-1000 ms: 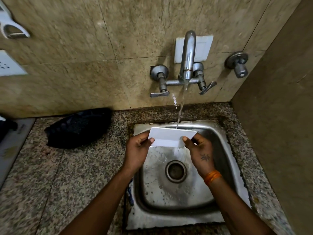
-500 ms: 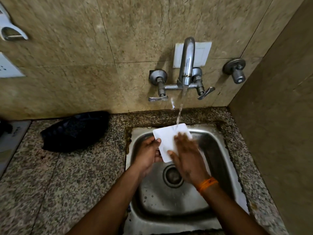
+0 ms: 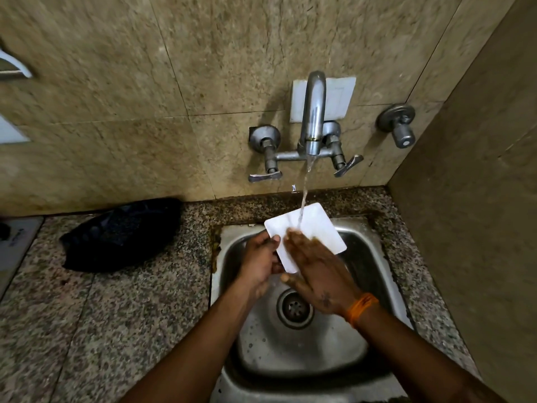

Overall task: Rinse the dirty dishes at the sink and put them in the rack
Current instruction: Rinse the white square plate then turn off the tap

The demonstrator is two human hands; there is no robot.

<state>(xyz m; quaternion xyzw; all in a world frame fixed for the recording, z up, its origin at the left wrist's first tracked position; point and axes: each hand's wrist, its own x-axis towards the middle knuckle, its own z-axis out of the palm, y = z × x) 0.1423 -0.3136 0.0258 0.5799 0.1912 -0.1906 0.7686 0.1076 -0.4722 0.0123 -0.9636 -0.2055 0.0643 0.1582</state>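
Beige marble-tiled wall (image 3: pixel 122 82), speckled granite counter (image 3: pixel 101 330), white wall plate (image 3: pixel 340 97), dim light

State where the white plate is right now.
The white plate is in the middle of the head view, over the sink's back edge under the tap, between the left hand and right hand.

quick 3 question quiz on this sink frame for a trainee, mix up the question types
1. True or false: water from the faucet is landing on the white square plate.
2. Which hand grips the plate by its edge? A) left hand B) right hand C) neither
3. Fill in: the right hand's fingers lie ____ across the plate's face.

Key
1. True; the stream runs from the spout onto the plate over the steel sink.
2. A; its fingers are curled round the plate's left edge.
3. Flat; the hand is laid open on the surface, as if rubbing it.
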